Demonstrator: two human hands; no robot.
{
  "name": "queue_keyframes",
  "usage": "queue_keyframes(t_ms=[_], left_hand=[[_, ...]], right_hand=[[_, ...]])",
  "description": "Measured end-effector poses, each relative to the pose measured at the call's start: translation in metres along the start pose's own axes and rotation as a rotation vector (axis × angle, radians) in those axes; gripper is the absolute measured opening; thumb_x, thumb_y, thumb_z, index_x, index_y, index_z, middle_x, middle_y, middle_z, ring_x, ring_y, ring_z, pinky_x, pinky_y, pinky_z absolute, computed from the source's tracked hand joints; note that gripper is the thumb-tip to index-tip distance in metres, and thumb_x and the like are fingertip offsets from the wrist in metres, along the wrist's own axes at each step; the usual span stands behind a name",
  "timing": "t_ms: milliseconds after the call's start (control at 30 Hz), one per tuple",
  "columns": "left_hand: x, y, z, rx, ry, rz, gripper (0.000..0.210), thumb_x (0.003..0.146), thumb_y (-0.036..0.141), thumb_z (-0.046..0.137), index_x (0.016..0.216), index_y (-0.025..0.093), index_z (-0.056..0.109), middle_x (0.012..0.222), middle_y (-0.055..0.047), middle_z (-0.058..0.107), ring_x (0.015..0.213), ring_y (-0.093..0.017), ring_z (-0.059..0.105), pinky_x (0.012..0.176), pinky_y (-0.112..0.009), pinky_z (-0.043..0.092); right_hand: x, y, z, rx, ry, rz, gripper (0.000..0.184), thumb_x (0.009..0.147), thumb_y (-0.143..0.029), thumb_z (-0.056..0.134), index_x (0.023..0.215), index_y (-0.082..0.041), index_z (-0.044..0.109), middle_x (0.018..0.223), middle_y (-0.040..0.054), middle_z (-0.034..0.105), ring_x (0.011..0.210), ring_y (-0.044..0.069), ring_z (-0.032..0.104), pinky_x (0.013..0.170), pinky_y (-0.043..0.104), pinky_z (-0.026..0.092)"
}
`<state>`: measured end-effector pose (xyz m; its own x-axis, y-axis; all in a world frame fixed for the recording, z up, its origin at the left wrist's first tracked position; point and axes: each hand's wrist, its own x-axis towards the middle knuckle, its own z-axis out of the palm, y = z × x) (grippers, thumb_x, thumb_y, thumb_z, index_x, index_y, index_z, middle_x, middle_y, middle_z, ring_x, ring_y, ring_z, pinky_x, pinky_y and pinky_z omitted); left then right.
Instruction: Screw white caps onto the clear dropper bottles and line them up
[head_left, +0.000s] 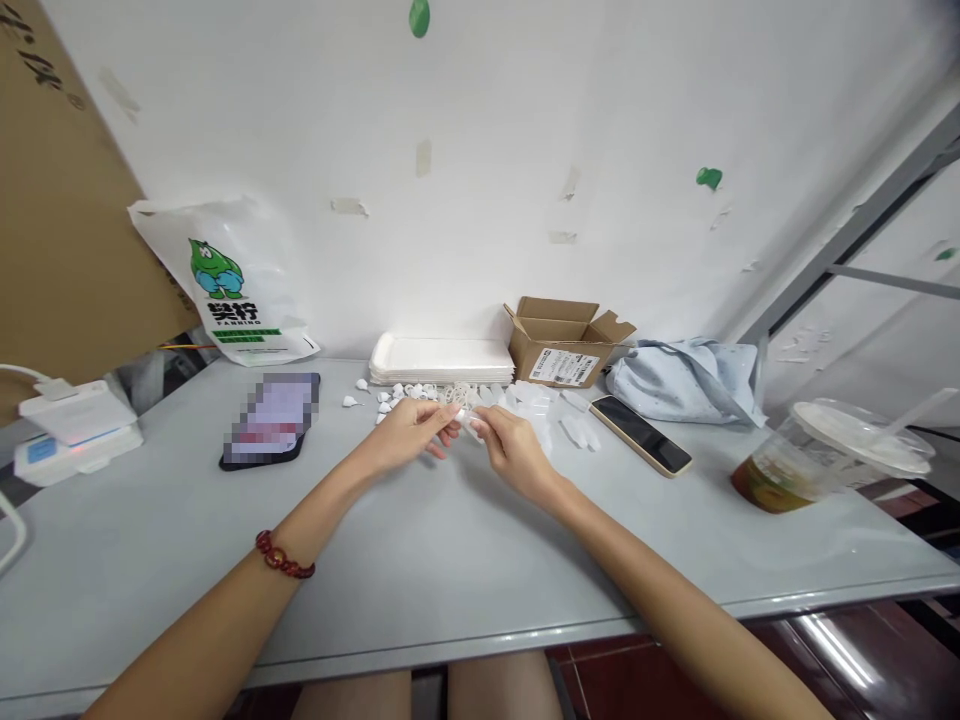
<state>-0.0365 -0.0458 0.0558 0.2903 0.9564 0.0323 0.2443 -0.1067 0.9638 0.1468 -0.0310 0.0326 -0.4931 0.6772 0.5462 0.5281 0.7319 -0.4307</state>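
Over the middle of the desk my two hands meet fingertip to fingertip. My left hand (405,436) is closed in a pinch, thumb and forefinger on one end of a small whitish piece (468,417). On its other end press the fingertips of my right hand (516,450). The piece is too small and too covered by fingers to name. Just behind the hands lie several small white caps with thin stems (384,407) and a tangle of thin pale cord (456,394). Flat clear plastic pieces (532,402) are spread behind my right hand.
A stack of white padded envelopes (442,358) and an open cardboard box (564,345) stand against the wall. Phones (641,436) lie at both sides. A lidded drink cup (784,470) is at right, beside a light blue cloth bag (682,378). White chargers (79,425) sit left.
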Motion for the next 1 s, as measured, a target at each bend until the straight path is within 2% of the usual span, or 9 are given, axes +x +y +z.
queue_keyframes(t_ms=[133, 300, 400, 500, 600, 667, 767, 867, 1000], left_hand=[[0.000, 0.000, 0.003, -0.074, 0.024, -0.099, 0.044, 0.081, 0.056, 0.054, 0.071, 0.013, 0.058, 0.062, -0.001, 0.054, 0.051, -0.013, 0.055, 0.048, -0.029, 0.052], [-0.001, -0.002, 0.006, -0.158, 0.012, -0.108, 0.037, 0.081, 0.048, 0.056, 0.068, 0.013, 0.057, 0.059, 0.001, 0.051, 0.050, -0.012, 0.052, 0.047, -0.028, 0.049], [-0.001, -0.004, 0.007, -0.048, 0.043, -0.014, 0.037, 0.083, 0.045, 0.054, 0.063, 0.014, 0.055, 0.059, 0.000, 0.053, 0.050, -0.011, 0.052, 0.049, -0.026, 0.047], [-0.003, -0.004, 0.007, 0.108, 0.059, 0.085, 0.036, 0.085, 0.043, 0.051, 0.062, 0.015, 0.055, 0.058, 0.000, 0.056, 0.054, -0.012, 0.055, 0.056, -0.026, 0.045], [-0.005, -0.001, 0.005, 0.181, 0.023, 0.143, 0.033, 0.086, 0.042, 0.049, 0.067, 0.015, 0.058, 0.064, -0.001, 0.060, 0.063, -0.014, 0.060, 0.064, -0.027, 0.046], [-0.005, 0.001, 0.004, 0.183, 0.001, 0.155, 0.032, 0.086, 0.042, 0.049, 0.071, 0.016, 0.059, 0.068, -0.001, 0.062, 0.067, -0.015, 0.061, 0.067, -0.028, 0.048], [-0.004, 0.003, 0.004, 0.112, -0.003, 0.145, 0.033, 0.084, 0.045, 0.052, 0.074, 0.015, 0.060, 0.071, -0.002, 0.061, 0.067, -0.015, 0.061, 0.066, -0.028, 0.050], [-0.002, 0.002, 0.005, 0.015, 0.051, 0.079, 0.039, 0.083, 0.051, 0.051, 0.072, 0.014, 0.058, 0.070, -0.002, 0.058, 0.060, -0.014, 0.058, 0.056, -0.027, 0.049], [-0.001, -0.002, 0.008, 0.063, 0.114, 0.035, 0.045, 0.085, 0.053, 0.046, 0.060, 0.016, 0.050, 0.052, 0.003, 0.049, 0.046, -0.010, 0.049, 0.049, -0.024, 0.042]], right_hand=[[-0.002, 0.005, 0.005, -0.138, 0.000, -0.066, 0.028, 0.098, -0.029, 0.031, 0.100, -0.014, 0.054, 0.079, 0.0069, 0.054, 0.066, 0.016, 0.051, 0.059, 0.025, 0.038], [-0.004, 0.005, 0.008, -0.179, -0.041, -0.053, 0.030, 0.098, -0.031, 0.027, 0.101, -0.015, 0.052, 0.081, 0.0081, 0.055, 0.066, 0.016, 0.051, 0.058, 0.026, 0.037], [-0.003, 0.001, 0.005, -0.026, -0.059, 0.024, 0.030, 0.098, -0.031, 0.026, 0.088, -0.016, 0.050, 0.073, 0.0040, 0.052, 0.062, 0.014, 0.048, 0.060, 0.026, 0.037], [0.000, -0.003, -0.001, 0.235, -0.135, 0.182, 0.034, 0.096, -0.036, 0.027, 0.070, -0.019, 0.041, 0.060, -0.0020, 0.042, 0.053, 0.011, 0.040, 0.055, 0.024, 0.035], [0.003, -0.005, -0.006, 0.555, -0.256, 0.371, 0.037, 0.094, -0.044, 0.028, 0.067, -0.021, 0.036, 0.057, -0.0050, 0.035, 0.046, 0.008, 0.032, 0.046, 0.022, 0.031], [0.003, -0.005, -0.006, 0.639, -0.278, 0.417, 0.037, 0.093, -0.047, 0.029, 0.068, -0.021, 0.037, 0.057, -0.0056, 0.034, 0.045, 0.008, 0.031, 0.044, 0.022, 0.030], [0.003, -0.007, -0.004, 0.456, -0.132, 0.327, 0.037, 0.094, -0.045, 0.030, 0.067, -0.020, 0.038, 0.057, -0.0041, 0.038, 0.050, 0.010, 0.037, 0.051, 0.024, 0.033], [0.002, -0.013, 0.001, 0.248, -0.009, 0.217, 0.035, 0.096, -0.038, 0.028, 0.068, -0.020, 0.040, 0.061, -0.0015, 0.045, 0.057, 0.012, 0.044, 0.058, 0.025, 0.035], [-0.001, -0.019, 0.008, 0.150, -0.067, 0.194, 0.034, 0.098, -0.031, 0.023, 0.077, -0.018, 0.046, 0.068, 0.0021, 0.054, 0.062, 0.014, 0.052, 0.061, 0.026, 0.038]])
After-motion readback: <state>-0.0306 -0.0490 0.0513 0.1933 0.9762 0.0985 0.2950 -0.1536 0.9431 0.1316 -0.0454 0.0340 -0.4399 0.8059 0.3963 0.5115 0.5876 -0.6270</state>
